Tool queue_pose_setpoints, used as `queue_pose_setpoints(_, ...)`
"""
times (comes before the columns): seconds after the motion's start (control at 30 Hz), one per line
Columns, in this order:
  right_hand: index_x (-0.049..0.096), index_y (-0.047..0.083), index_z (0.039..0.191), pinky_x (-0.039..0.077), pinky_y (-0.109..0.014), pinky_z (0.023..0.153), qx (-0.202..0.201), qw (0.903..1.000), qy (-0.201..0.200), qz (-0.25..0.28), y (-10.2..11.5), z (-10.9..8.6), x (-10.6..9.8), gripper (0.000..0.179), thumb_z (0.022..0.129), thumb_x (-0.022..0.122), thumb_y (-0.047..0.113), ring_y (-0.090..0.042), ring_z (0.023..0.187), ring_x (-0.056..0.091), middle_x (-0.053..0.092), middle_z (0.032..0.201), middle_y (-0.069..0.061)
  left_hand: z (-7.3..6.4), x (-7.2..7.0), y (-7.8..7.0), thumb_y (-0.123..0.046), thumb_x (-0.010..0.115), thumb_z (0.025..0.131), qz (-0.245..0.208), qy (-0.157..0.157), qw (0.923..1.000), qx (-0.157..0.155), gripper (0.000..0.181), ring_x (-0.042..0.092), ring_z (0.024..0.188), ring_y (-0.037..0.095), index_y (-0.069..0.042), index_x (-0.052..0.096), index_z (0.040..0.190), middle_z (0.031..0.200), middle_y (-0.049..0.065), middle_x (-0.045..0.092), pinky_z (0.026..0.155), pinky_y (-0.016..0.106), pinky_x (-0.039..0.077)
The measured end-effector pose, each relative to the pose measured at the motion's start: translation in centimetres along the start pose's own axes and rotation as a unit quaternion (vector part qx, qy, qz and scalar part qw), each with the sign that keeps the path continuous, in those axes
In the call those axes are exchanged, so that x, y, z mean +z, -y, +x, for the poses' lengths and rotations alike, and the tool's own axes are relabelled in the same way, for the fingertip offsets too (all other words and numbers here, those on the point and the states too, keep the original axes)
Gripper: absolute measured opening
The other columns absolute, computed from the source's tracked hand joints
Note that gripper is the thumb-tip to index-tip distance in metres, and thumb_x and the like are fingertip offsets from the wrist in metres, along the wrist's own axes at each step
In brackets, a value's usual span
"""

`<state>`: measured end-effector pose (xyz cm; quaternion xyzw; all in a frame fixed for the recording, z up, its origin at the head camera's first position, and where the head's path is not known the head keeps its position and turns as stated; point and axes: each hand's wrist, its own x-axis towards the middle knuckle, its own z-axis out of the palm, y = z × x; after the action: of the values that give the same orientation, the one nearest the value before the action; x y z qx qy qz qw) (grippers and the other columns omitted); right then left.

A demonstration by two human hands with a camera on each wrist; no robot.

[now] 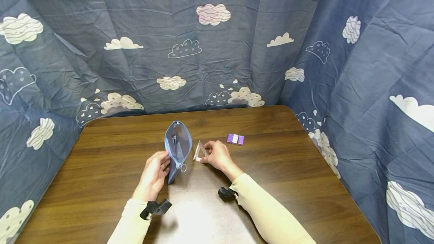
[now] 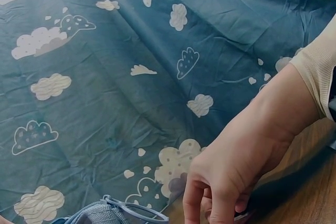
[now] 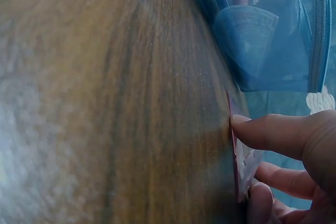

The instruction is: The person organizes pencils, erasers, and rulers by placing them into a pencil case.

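Note:
My left hand (image 1: pixel 154 170) holds a blue see-through zipper pouch (image 1: pixel 173 171) by its left side, its mouth unzipped and gaping. Inside lie a slim pen-like item (image 1: pixel 174 138) and a clear, round-edged plastic piece (image 3: pixel 247 32), perhaps a protractor. Just right of the pouch, my right hand (image 1: pixel 218 155) pinches a clear triangular set square (image 1: pixel 196 156) between thumb and fingers. In the right wrist view the set square (image 3: pixel 242 169) is tipped up close to the tabletop. The left wrist view catches the right hand (image 2: pixel 226 182) and the pouch's zipper edge (image 2: pixel 100 212).
A small purple block with a white middle band (image 1: pixel 235 139) lies on the wooden table (image 1: pixel 112 153), behind and right of the right hand. Dark blue cloud-print curtains (image 1: pixel 230 59) hang at the table's back and sides.

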<state>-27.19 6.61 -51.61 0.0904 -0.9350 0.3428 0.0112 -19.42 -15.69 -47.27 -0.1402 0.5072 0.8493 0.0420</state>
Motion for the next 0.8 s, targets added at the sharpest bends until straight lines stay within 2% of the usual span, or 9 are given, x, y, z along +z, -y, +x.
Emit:
queue_pose_setpoints(0.5, 0.07, 0.014, 0.096, 0.043, -0.036, 0.071, -0.009, 0.9998, -0.016, 0.012, -0.12, -0.29, 0.14, 0.041, 0.065, 0.095, 0.023, -0.014, 0.073, 0.053, 0.064, 0.082, 0.0, 0.2, 0.16, 0.22, -0.009, 0.053, 0.102, -0.005, -0.006, 1.0, 0.0, 0.027, 0.041, 0.108, 0.027, -0.016, 0.059, 0.077, 0.093, 0.004, 0.056, 0.1, 0.046, 0.021)
queue_pose_setpoints(0.8, 0.07, 0.012, 0.098, 0.043, -0.036, 0.069, -0.011, 0.9993, -0.014, 0.034, -0.34, -0.38, 0.1, 0.04, 0.068, 0.094, 0.019, -0.013, 0.069, 0.055, 0.065, 0.077, 0.0, 0.21, 0.19, 0.28, -0.009, 0.054, 0.101, -0.009, -0.005, 0.9999, 0.002, 0.026, 0.043, 0.106, 0.027, -0.015, 0.059, 0.077, 0.093, 0.004, 0.057, 0.099, 0.045, 0.022)
